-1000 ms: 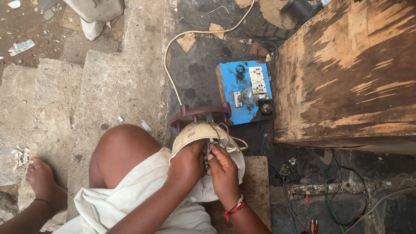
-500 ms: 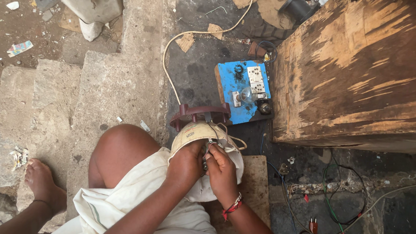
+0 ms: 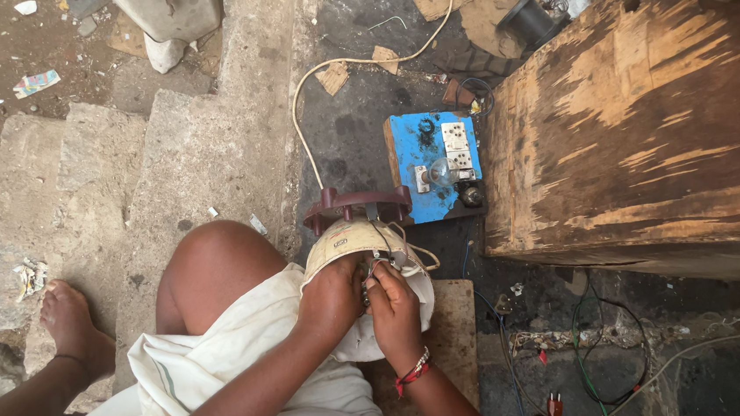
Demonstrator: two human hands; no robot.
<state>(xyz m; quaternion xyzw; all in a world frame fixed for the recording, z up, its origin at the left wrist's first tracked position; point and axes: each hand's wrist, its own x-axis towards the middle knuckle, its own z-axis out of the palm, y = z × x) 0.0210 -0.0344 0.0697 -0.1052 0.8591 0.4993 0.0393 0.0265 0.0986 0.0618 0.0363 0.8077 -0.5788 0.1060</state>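
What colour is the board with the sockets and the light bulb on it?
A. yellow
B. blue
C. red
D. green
B: the board lying on the ground, just past the two hands, is painted bright blue, with white sockets and a clear bulb fixed on it.

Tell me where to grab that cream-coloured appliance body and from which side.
Grip the cream appliance body by its rounded outer shell, coming from the left. The left hand and right hand crowd its near edge, and the maroon handle blocks the far side.
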